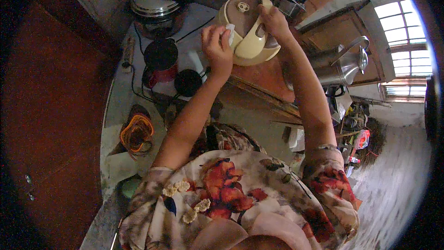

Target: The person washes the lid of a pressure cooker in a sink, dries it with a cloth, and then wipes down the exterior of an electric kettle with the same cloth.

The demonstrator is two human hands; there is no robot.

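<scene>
A cream and brown rice cooker [252, 48] with a round vent on top is held up in front of me, tilted over the brown tabletop. My right hand [276, 22] is closed on its far right edge, the fingers partly hidden behind it. In my left hand [216, 48] a small white cloth or tissue [231, 29] is pinched, pressed against the cooker's left side. The cooker's underside is hidden.
On the left table stand a steel lidded pot [158, 4], a dark-topped red vessel [161, 58] and a round black item [188, 82], with cords around them. A power strip [127, 54] lies beside them. At right is a steel kettle [333, 67]; an orange-rimmed basket [137, 134] sits lower left.
</scene>
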